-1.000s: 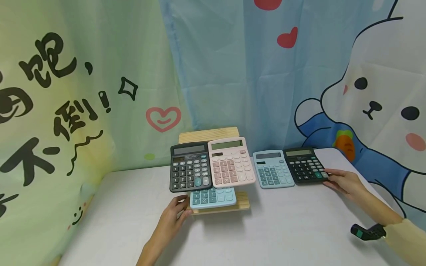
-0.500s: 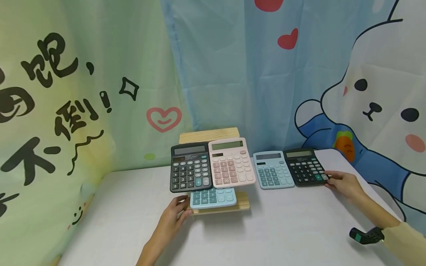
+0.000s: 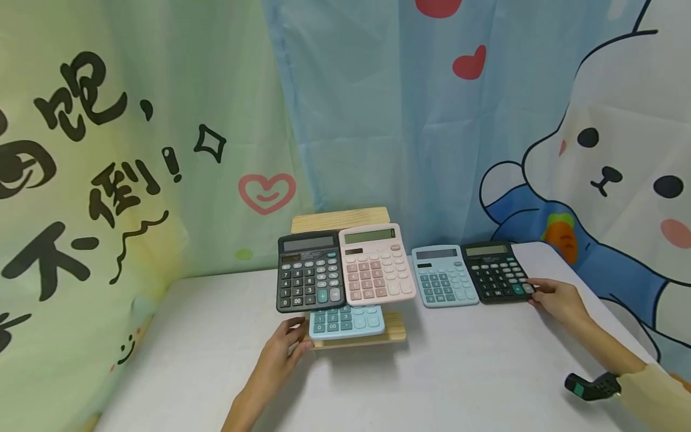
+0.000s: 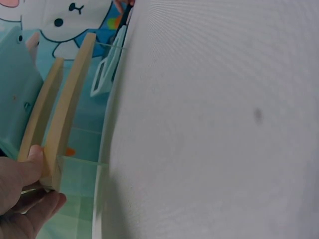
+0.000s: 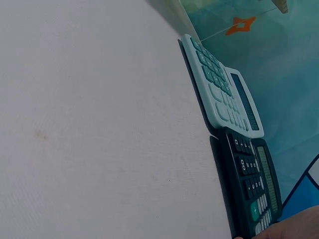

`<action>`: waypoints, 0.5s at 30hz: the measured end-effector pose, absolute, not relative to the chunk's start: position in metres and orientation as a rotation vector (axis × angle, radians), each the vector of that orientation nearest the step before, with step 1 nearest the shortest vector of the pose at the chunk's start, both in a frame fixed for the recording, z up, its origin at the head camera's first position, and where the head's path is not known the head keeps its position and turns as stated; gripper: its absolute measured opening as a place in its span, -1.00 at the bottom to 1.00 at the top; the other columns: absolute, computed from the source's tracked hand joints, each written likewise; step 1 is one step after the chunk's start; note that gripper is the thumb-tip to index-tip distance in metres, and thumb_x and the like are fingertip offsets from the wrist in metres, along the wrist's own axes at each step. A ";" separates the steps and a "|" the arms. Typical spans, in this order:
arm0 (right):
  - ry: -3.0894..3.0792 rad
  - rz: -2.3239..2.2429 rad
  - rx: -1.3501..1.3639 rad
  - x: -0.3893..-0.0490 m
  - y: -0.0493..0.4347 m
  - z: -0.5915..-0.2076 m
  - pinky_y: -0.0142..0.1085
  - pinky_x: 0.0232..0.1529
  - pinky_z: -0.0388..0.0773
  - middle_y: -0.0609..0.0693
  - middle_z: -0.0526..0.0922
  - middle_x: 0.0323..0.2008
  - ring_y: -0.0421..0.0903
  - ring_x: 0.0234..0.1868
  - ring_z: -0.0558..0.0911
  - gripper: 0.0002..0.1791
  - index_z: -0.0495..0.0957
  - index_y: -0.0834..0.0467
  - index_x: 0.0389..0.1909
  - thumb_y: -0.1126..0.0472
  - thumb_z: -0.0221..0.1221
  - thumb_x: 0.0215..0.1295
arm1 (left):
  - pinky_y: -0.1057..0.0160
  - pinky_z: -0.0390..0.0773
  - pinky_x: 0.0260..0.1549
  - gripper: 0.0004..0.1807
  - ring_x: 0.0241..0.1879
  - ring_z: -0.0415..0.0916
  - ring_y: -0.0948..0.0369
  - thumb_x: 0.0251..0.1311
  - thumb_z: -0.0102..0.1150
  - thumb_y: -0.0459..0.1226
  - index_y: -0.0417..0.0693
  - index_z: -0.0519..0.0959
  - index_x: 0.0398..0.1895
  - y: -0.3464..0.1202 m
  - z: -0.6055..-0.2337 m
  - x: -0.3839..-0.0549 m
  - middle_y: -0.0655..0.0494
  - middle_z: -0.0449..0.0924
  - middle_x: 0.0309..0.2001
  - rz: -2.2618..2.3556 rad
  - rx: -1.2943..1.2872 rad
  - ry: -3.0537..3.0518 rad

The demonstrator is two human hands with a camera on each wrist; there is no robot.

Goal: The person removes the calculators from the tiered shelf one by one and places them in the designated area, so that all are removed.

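Pinching the outer black calculator [image 3: 499, 273] by its 4 o'clock corner: right hand [image 3: 564, 304], grip nearly closed. Calculator's on the bench [image 3: 459, 366], pale blue calculator [image 3: 445, 276] just beside it at 9 o'clock. Farther out at 9, wooden stand [image 3: 396, 329], its 8 o'clock edge held in left hand [image 3: 277, 358], grip closed. Versus a second ago: right fingers bunched closer, calculators look unmoved; probably just steadying, little progress.
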State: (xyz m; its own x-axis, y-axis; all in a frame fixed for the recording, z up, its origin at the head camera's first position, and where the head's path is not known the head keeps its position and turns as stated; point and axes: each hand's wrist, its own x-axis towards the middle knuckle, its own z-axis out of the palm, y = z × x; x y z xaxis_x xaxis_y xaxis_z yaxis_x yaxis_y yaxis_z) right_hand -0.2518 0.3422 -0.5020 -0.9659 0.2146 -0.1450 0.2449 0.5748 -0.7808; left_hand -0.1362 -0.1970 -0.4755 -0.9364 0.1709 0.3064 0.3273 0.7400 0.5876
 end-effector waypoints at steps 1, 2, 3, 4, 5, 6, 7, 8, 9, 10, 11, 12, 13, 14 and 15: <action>2.776 -1.363 0.397 -0.251 0.341 -0.502 -0.64 -0.52 0.52 0.51 0.40 0.07 -0.26 -0.40 0.57 -0.53 0.29 0.51 0.28 0.44 -0.08 0.37 | -0.02 0.55 0.11 -0.56 0.13 0.54 -0.07 0.16 0.27 -0.22 -0.32 0.60 0.04 -0.197 -0.475 -0.136 -0.15 0.56 0.11 -0.976 -0.395 -2.710; 2.799 -1.344 0.391 -0.251 0.340 -0.502 -0.64 -0.54 0.51 0.50 0.42 0.03 -0.23 -0.40 0.57 -0.54 0.30 0.51 0.26 0.45 -0.07 0.36 | -0.02 0.56 0.10 -0.56 0.13 0.55 -0.07 0.16 0.26 -0.21 -0.32 0.60 0.04 -0.197 -0.475 -0.136 -0.15 0.56 0.11 -0.970 -0.399 -2.711; 2.821 -1.325 0.385 -0.250 0.340 -0.502 -0.64 -0.55 0.49 0.49 0.43 0.00 -0.20 -0.39 0.57 -0.54 0.31 0.51 0.26 0.45 -0.07 0.36 | -0.02 0.56 0.09 -0.56 0.12 0.55 -0.08 0.17 0.26 -0.21 -0.33 0.60 0.04 -0.197 -0.475 -0.136 -0.16 0.56 0.10 -0.962 -0.401 -2.712; 2.842 -1.308 0.381 -0.250 0.339 -0.503 -0.65 -0.57 0.47 0.48 0.44 -0.02 -0.17 -0.38 0.58 -0.55 0.32 0.51 0.25 0.45 -0.06 0.35 | -0.02 0.56 0.09 -0.56 0.12 0.55 -0.08 0.17 0.25 -0.20 -0.33 0.60 0.04 -0.197 -0.474 -0.136 -0.16 0.56 0.10 -0.962 -0.400 -2.712; 2.863 -1.287 0.378 -0.250 0.338 -0.503 -0.65 -0.58 0.46 0.48 0.45 -0.03 -0.13 -0.37 0.58 -0.55 0.33 0.51 0.24 0.45 -0.06 0.35 | -0.02 0.57 0.09 -0.56 0.12 0.55 -0.08 0.18 0.25 -0.20 -0.33 0.60 0.04 -0.197 -0.474 -0.136 -0.16 0.56 0.10 -0.954 -0.402 -2.710; 2.885 -1.264 0.373 -0.250 0.338 -0.503 -0.65 -0.58 0.45 0.47 0.46 -0.05 -0.09 -0.36 0.58 -0.55 0.34 0.51 0.23 0.45 -0.05 0.34 | -0.02 0.57 0.08 -0.56 0.12 0.55 -0.08 0.18 0.25 -0.20 -0.33 0.60 0.04 -0.197 -0.474 -0.136 -0.16 0.56 0.10 -0.951 -0.401 -2.709; 2.906 -1.239 0.372 -0.249 0.337 -0.503 -0.64 -0.58 0.44 0.47 0.47 -0.06 -0.06 -0.34 0.58 -0.56 0.35 0.51 0.22 0.45 -0.04 0.34 | -0.02 0.57 0.08 -0.56 0.12 0.55 -0.08 0.18 0.25 -0.20 -0.34 0.60 0.04 -0.197 -0.473 -0.136 -0.16 0.56 0.10 -0.953 -0.399 -2.708; 2.923 -1.215 0.369 -0.249 0.337 -0.503 -0.64 -0.57 0.43 0.48 0.48 -0.06 -0.03 -0.33 0.58 -0.56 0.36 0.50 0.21 0.45 -0.04 0.34 | -0.02 0.57 0.08 -0.56 0.11 0.55 -0.08 0.18 0.24 -0.20 -0.34 0.59 0.04 -0.197 -0.473 -0.136 -0.16 0.56 0.10 -0.952 -0.402 -2.707; 2.937 -1.197 0.370 -0.249 0.337 -0.504 -0.63 -0.56 0.43 0.48 0.48 -0.06 0.00 -0.32 0.58 -0.57 0.37 0.50 0.21 0.44 -0.04 0.34 | -0.02 0.57 0.08 -0.55 0.11 0.55 -0.08 0.18 0.24 -0.20 -0.34 0.59 0.05 -0.197 -0.473 -0.136 -0.16 0.56 0.10 -0.955 -0.400 -2.708; 2.947 -1.182 0.371 -0.249 0.337 -0.504 -0.62 -0.55 0.43 0.48 0.49 -0.07 0.02 -0.30 0.58 -0.57 0.37 0.50 0.21 0.45 -0.03 0.33 | -0.01 0.57 0.08 -0.55 0.12 0.55 -0.08 0.19 0.24 -0.19 -0.34 0.59 0.05 -0.196 -0.473 -0.137 -0.16 0.56 0.10 -0.957 -0.400 -2.709; 2.955 -1.166 0.370 -0.249 0.337 -0.504 -0.61 -0.54 0.43 0.48 0.50 -0.08 0.05 -0.29 0.58 -0.57 0.37 0.50 0.20 0.45 -0.03 0.34 | -0.02 0.57 0.08 -0.55 0.12 0.55 -0.08 0.19 0.23 -0.19 -0.34 0.59 0.05 -0.197 -0.473 -0.137 -0.15 0.56 0.10 -0.951 -0.404 -2.711; 2.964 -1.151 0.369 -0.249 0.337 -0.504 -0.59 -0.52 0.43 0.48 0.50 -0.09 0.06 -0.29 0.57 -0.58 0.38 0.50 0.20 0.45 -0.03 0.33 | -0.02 0.57 0.08 -0.55 0.12 0.55 -0.08 0.19 0.23 -0.19 -0.34 0.59 0.05 -0.197 -0.473 -0.137 -0.16 0.56 0.11 -0.953 -0.406 -2.713; 2.975 -1.136 0.363 -0.249 0.336 -0.504 -0.56 -0.50 0.45 0.49 0.50 -0.09 0.08 -0.28 0.57 -0.58 0.38 0.50 0.19 0.45 -0.03 0.33 | -0.02 0.57 0.08 -0.55 0.12 0.55 -0.08 0.19 0.23 -0.19 -0.34 0.59 0.05 -0.197 -0.473 -0.137 -0.15 0.56 0.11 -0.953 -0.405 -2.714; 2.983 -1.127 0.360 -0.249 0.336 -0.504 -0.51 -0.46 0.48 0.49 0.51 -0.09 0.11 -0.27 0.56 -0.58 0.38 0.50 0.19 0.45 -0.03 0.33 | -0.02 0.57 0.08 -0.55 0.12 0.55 -0.08 0.19 0.23 -0.19 -0.34 0.59 0.05 -0.197 -0.473 -0.137 -0.15 0.56 0.11 -0.953 -0.404 -2.716; 2.990 -1.120 0.359 -0.248 0.336 -0.504 -0.45 -0.42 0.52 0.49 0.50 -0.09 0.14 -0.26 0.55 -0.58 0.38 0.50 0.19 0.44 -0.03 0.33 | -0.02 0.56 0.09 -0.55 0.13 0.55 -0.08 0.18 0.24 -0.19 -0.33 0.59 0.06 -0.197 -0.473 -0.137 -0.15 0.56 0.11 -0.959 -0.401 -2.717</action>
